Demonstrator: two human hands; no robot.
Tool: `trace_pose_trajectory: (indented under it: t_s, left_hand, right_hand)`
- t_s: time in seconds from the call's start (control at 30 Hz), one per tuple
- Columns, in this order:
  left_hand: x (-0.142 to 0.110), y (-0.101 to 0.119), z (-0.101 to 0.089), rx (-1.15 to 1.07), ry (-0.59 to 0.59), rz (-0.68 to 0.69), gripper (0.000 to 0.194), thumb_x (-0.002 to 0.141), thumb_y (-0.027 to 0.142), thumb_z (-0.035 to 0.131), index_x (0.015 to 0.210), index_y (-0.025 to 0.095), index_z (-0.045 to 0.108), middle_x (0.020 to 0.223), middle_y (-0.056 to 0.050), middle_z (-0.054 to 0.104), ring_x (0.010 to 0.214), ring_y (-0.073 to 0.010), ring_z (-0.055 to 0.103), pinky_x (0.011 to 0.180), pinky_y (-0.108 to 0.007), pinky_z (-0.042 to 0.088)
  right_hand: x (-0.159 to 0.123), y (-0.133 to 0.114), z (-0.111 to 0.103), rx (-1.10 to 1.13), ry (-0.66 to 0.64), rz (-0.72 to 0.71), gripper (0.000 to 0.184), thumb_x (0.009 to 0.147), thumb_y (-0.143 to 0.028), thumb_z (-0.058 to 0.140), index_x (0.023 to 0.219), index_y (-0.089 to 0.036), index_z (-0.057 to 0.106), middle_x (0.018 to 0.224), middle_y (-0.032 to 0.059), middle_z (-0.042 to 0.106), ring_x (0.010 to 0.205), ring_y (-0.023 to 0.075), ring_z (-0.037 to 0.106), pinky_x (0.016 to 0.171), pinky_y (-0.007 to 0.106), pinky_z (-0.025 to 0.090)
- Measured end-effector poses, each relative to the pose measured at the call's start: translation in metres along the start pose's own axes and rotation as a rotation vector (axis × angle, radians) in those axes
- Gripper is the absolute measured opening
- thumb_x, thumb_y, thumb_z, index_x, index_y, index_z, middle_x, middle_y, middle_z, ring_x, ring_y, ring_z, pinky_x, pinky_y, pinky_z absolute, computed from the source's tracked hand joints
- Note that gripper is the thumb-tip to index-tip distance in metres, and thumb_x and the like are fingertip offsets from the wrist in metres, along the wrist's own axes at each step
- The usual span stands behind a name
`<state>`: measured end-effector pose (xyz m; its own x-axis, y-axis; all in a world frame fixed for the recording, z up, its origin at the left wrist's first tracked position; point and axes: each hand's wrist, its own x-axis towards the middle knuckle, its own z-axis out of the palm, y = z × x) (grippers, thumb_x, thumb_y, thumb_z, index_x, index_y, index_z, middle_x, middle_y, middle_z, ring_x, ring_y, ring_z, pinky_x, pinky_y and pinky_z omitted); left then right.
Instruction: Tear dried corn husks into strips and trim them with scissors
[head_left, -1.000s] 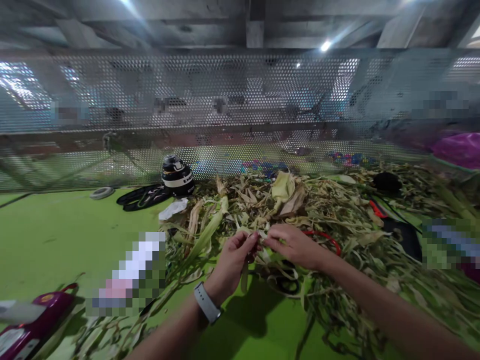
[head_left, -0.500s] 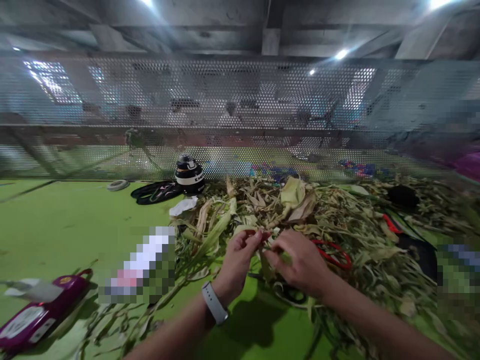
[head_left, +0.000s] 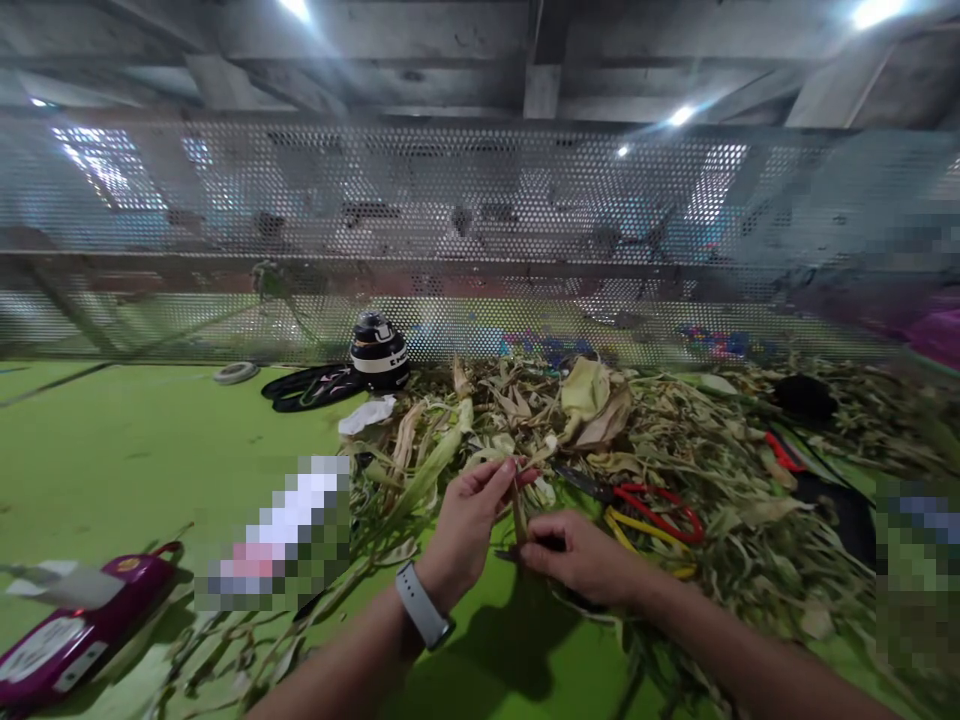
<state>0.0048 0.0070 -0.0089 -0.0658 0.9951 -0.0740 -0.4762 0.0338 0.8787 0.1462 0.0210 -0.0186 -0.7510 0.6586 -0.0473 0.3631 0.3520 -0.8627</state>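
My left hand, with a grey-banded watch on its wrist, pinches the upper end of a narrow dried corn husk strip. The strip hangs over the green table, and my right hand has its thumb and fingers closed at its lower part. Just beyond my right hand lie red-handled scissors, blades pointing left on the husks. A yellow-handled tool shows partly beneath them; my right hand hides some of it. Behind both hands spreads a pile of dried corn husks.
At the left lies a magenta device with white labels. A black cap and a roll of tape are near the perforated metal screen. A black pouch rests at the right. Husk scraps cover parts of the green table.
My right hand has moved down and toward me, away from my left fingertips, along the strip. The scissors and yellow handles are now uncovered. My left hand has barely moved.
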Motion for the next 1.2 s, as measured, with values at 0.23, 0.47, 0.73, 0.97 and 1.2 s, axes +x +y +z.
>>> trace_pose_trajectory:
  t_s: [0.23, 0.47, 0.73, 0.97, 1.2]
  left_hand:
    - [-0.003, 0.007, 0.0, 0.001, -0.041, -0.096, 0.022, 0.07, 0.038, 0.065, 0.076, 0.016, 0.063, 0.077, -0.002, 0.064, 0.072, -0.0135, 0.06, 0.066, -0.023, 0.047]
    - [-0.011, 0.003, 0.005, 0.347, -0.228, -0.067, 0.029, 0.076, 0.043, 0.055, 0.067, 0.016, 0.051, 0.054, 0.006, 0.045, 0.044, -0.0049, 0.031, 0.039, -0.017, 0.023]
    - [-0.011, -0.007, 0.002, 0.491, -0.335, 0.06, 0.025, 0.079, 0.041, 0.051, 0.079, 0.017, 0.057, 0.06, 0.004, 0.044, 0.052, -0.0088, 0.035, 0.049, -0.02, 0.031]
    - [-0.012, -0.001, 0.006, 0.51, -0.385, 0.03, 0.023, 0.076, 0.039, 0.056, 0.076, 0.017, 0.062, 0.059, 0.002, 0.048, 0.054, -0.0107, 0.041, 0.052, -0.021, 0.035]
    - [-0.013, -0.006, 0.007, 0.434, -0.4, -0.106, 0.025, 0.065, 0.04, 0.066, 0.065, 0.016, 0.062, 0.055, 0.001, 0.056, 0.051, -0.011, 0.046, 0.052, -0.022, 0.036]
  right_hand:
    - [-0.009, -0.017, -0.015, -0.226, 0.304, -0.074, 0.03, 0.081, -0.038, 0.05, 0.06, -0.016, 0.05, 0.057, -0.0031, 0.045, 0.054, 0.0095, 0.039, 0.051, 0.022, 0.03]
    - [-0.005, -0.017, -0.037, -0.059, 0.465, -0.023, 0.033, 0.085, -0.041, 0.045, 0.072, -0.016, 0.062, 0.084, 0.0061, 0.058, 0.084, 0.0186, 0.052, 0.079, 0.03, 0.038]
    - [0.002, -0.01, -0.024, 0.429, 0.452, 0.02, 0.029, 0.076, -0.042, 0.059, 0.067, -0.015, 0.061, 0.067, 0.0003, 0.059, 0.068, 0.0132, 0.052, 0.072, 0.027, 0.041]
    - [0.002, -0.009, -0.021, 0.522, 0.465, 0.007, 0.028, 0.071, -0.041, 0.064, 0.062, -0.015, 0.064, 0.058, -0.0004, 0.057, 0.06, 0.0125, 0.052, 0.063, 0.026, 0.042]
    - [0.003, -0.008, -0.015, 0.56, 0.607, 0.043, 0.027, 0.064, -0.04, 0.07, 0.068, -0.013, 0.069, 0.065, 0.0017, 0.061, 0.06, 0.013, 0.052, 0.055, 0.025, 0.04]
